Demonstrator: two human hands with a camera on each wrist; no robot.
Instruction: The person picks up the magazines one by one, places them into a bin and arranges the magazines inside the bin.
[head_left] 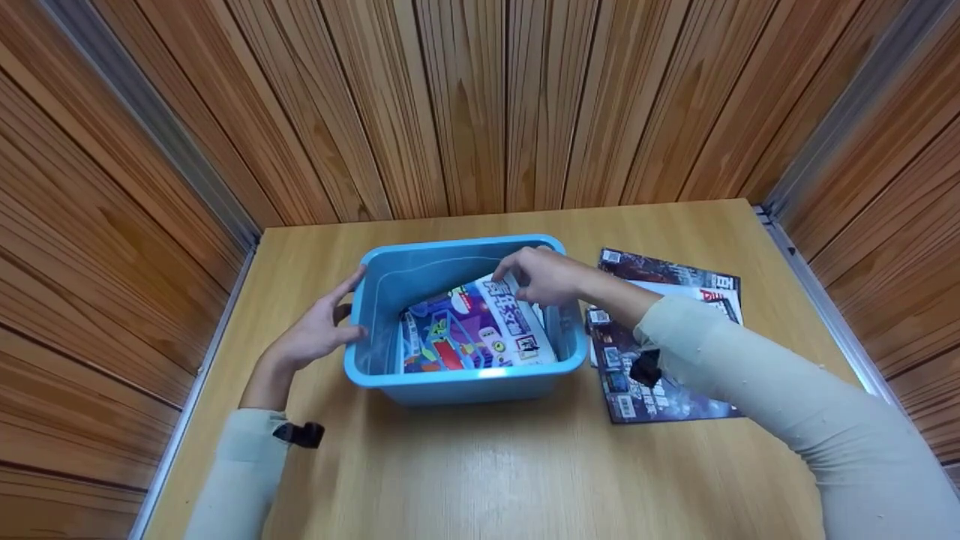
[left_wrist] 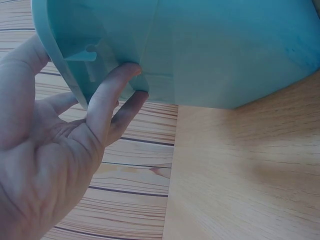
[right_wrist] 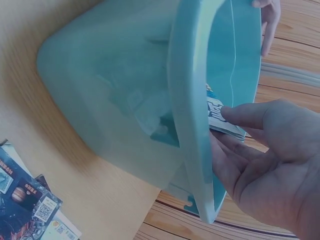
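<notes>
In the head view the pale sleeves sit closest, and beyond them the left hand (head_left: 315,334) lies with straight fingers flat against the outer left wall of the blue bin (head_left: 465,379), which stands mid-table (head_left: 465,465). The right hand (head_left: 544,274) reaches over the far right rim and pinches the top edge of a colourful magazine (head_left: 469,330) that leans tilted inside the bin. More magazines (head_left: 660,352) lie in a loose stack just right of the bin. From the left wrist, the palm (left_wrist: 45,150) fills the near corner, fingertips (left_wrist: 125,75) pressing the bin's wall (left_wrist: 225,50) under its rim, nothing enclosed. From the right wrist, thumb and fingers (right_wrist: 245,117) close narrowly on the magazine's edge (right_wrist: 220,112) just inside the bin's rim (right_wrist: 192,100). The magazine looks light, thin and floppy, its glossy cover likely slick, so a hold near the spine or a corner seems best. The bin looks stiff yet light enough to slide, so it needs bracing.
</notes>
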